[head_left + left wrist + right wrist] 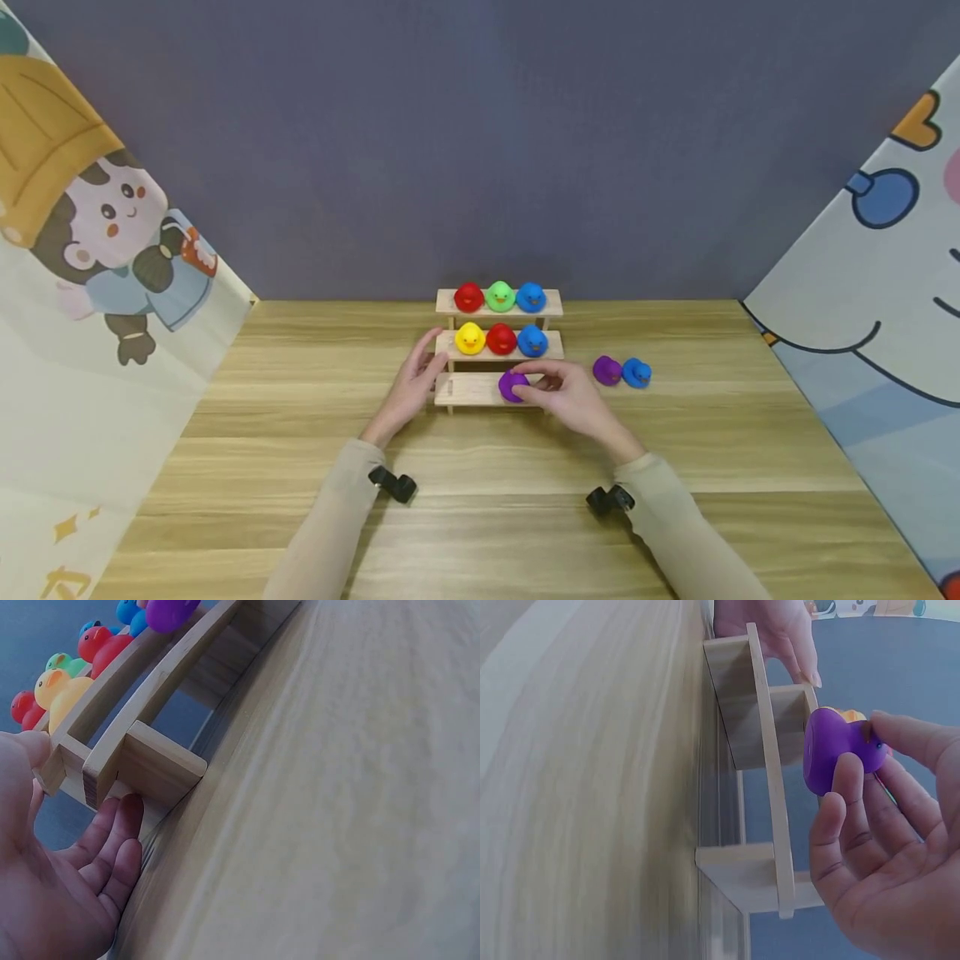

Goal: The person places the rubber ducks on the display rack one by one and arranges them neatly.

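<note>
A three-tier wooden rack (472, 389) stands on the table. My right hand (573, 400) pinches a purple rubber duck (512, 385) at the lowest shelf. In the right wrist view this purple duck (832, 754) appears tilted, between thumb and fingers, apart from the bottom board. My left hand (411, 387) is at the rack's left end; its thumb and fingertips (129, 810) touch or nearly touch the wood. Yellow (470, 338), red (501, 339) and blue (532, 341) ducks sit on the middle shelf. On the top one are red (468, 297), green (500, 296) and blue (531, 297) ducks.
Right of the rack, another purple duck (607, 371) and a blue duck (637, 373) lie side by side on the wooden table (480, 517). A dark partition (480, 150) rises behind the rack. Printed cartoon panels flank the table on both sides.
</note>
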The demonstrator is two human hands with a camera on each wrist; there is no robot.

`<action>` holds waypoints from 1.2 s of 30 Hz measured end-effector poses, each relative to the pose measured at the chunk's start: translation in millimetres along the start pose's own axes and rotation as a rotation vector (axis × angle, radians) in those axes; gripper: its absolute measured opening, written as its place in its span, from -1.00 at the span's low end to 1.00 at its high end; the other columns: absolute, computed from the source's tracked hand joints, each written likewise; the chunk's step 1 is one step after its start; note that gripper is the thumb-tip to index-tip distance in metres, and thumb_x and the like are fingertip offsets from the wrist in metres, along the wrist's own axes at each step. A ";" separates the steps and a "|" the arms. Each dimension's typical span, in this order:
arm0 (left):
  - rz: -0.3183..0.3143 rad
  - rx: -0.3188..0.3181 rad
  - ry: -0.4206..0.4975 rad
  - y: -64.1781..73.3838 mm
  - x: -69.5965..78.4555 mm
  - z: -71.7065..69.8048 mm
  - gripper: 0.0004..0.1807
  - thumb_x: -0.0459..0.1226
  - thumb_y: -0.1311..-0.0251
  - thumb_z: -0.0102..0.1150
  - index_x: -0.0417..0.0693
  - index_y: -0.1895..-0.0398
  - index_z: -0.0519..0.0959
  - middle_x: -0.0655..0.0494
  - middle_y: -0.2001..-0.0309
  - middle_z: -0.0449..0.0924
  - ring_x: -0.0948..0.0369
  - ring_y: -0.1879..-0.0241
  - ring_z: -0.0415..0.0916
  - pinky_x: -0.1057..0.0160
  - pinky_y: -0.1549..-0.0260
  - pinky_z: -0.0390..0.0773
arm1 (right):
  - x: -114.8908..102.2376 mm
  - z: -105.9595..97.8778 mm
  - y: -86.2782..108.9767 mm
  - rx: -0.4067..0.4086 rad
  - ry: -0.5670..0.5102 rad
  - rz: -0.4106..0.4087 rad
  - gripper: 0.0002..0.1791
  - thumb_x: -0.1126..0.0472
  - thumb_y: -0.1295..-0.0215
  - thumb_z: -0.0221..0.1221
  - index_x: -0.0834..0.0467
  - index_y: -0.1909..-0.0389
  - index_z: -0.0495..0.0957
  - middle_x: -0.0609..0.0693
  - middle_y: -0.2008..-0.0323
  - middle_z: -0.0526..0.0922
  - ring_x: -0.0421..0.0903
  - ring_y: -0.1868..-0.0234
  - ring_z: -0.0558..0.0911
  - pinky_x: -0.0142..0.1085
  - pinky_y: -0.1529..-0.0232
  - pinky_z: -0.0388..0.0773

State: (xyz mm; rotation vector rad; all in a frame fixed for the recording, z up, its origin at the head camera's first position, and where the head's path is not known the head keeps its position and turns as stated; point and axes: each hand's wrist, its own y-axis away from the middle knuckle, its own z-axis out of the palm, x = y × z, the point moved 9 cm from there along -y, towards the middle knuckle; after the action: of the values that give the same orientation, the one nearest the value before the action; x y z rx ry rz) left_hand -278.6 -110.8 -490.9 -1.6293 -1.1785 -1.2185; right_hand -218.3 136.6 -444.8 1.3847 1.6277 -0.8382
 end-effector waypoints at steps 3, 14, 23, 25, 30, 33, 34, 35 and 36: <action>-0.002 -0.004 -0.005 0.0 2.0 0.4 -0.36 -0.02 -0.71 -0.09 0.20 -0.73 0.10 -0.26 -0.17 0.61 0.07 -0.02 0.55 0.21 0.10 0.55 | -3.8 4.3 -2.4 0.001 0.009 -0.019 -0.66 0.09 -0.33 0.48 0.05 -0.08 0.79 0.07 0.00 0.79 -0.11 0.25 0.70 -0.35 0.30 0.64; 0.007 0.012 -0.007 -2.8 2.4 -0.5 -0.37 -0.04 -0.70 -0.07 0.17 -0.72 0.12 -0.25 -0.13 0.63 0.08 0.00 0.57 0.22 0.11 0.55 | -14.9 24.9 -14.6 -0.018 -0.029 -0.058 -0.67 0.14 -0.33 0.48 0.09 -0.09 0.79 0.08 -0.07 0.81 -0.15 0.30 0.70 -0.38 0.29 0.65; -0.033 0.011 -0.005 -2.2 -1.5 0.3 -0.36 -0.05 -0.71 -0.09 0.15 -0.73 0.10 -0.32 -0.24 0.59 -0.10 -0.18 0.56 0.22 0.01 0.55 | -14.5 39.9 -21.0 -0.038 -0.035 -0.036 -0.65 0.10 -0.32 0.49 0.05 -0.10 0.79 0.05 -0.12 0.79 -0.13 0.29 0.70 -0.37 0.32 0.62; -0.047 0.001 0.001 -2.5 -1.8 1.0 -0.36 -0.07 -0.72 -0.11 0.11 -0.74 0.07 -0.35 -0.27 0.57 -0.13 -0.23 0.54 0.21 -0.02 0.55 | -13.3 41.9 -22.5 -0.034 -0.030 -0.022 -0.65 0.09 -0.32 0.49 0.02 -0.10 0.79 0.02 -0.13 0.78 -0.14 0.27 0.71 -0.36 0.30 0.63; -0.073 -0.017 0.003 -4.8 -3.5 1.7 -0.36 -0.13 -0.73 -0.15 0.04 -0.75 0.03 -0.40 -0.32 0.53 -0.18 -0.29 0.51 0.16 -0.09 0.55 | -15.5 47.9 -26.1 -0.034 -0.020 -0.020 -0.67 0.09 -0.33 0.48 -0.01 -0.09 0.79 -0.03 -0.12 0.78 -0.15 0.24 0.71 -0.35 0.26 0.63; -0.063 -0.003 0.002 -4.2 -3.3 0.5 -0.36 -0.11 -0.73 -0.14 0.07 -0.75 0.04 -0.39 -0.31 0.54 -0.17 -0.27 0.53 0.17 -0.08 0.55 | -19.4 52.6 -27.1 -0.041 -0.022 -0.038 -0.68 0.09 -0.33 0.48 0.00 -0.08 0.79 -0.04 -0.09 0.79 -0.15 0.24 0.71 -0.34 0.24 0.63; -0.057 0.002 0.003 -3.5 -2.8 0.2 -0.36 -0.10 -0.73 -0.13 0.08 -0.75 0.05 -0.39 -0.30 0.54 -0.17 -0.25 0.54 0.17 -0.07 0.55 | -20.3 54.3 -27.3 -0.045 -0.023 -0.043 -0.69 0.10 -0.33 0.48 0.00 -0.07 0.80 -0.04 -0.08 0.80 -0.15 0.24 0.70 -0.34 0.23 0.63; -0.051 0.007 0.005 -3.0 -3.1 0.0 -0.36 -0.08 -0.72 -0.11 0.11 -0.74 0.07 -0.38 -0.29 0.55 -0.17 -0.23 0.55 0.18 -0.04 0.56 | -21.4 55.7 -27.3 -0.047 -0.023 -0.050 -0.69 0.11 -0.32 0.48 0.00 -0.07 0.80 -0.04 -0.06 0.80 -0.15 0.24 0.70 -0.34 0.22 0.63; -0.045 0.009 0.003 -2.5 -3.2 -0.2 -0.36 -0.07 -0.72 -0.10 0.13 -0.74 0.08 -0.38 -0.28 0.56 -0.16 -0.22 0.56 0.18 -0.03 0.56 | -21.7 57.0 -27.5 -0.050 -0.023 -0.055 -0.69 0.11 -0.32 0.48 0.01 -0.06 0.80 -0.04 -0.05 0.81 -0.16 0.25 0.69 -0.34 0.22 0.63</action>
State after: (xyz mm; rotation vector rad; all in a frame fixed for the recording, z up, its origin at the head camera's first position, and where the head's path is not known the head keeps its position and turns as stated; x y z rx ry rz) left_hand -281.4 -110.9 -493.9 -1.6010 -1.2235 -1.2418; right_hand -234.7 72.0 -451.0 1.2963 1.6644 -0.8369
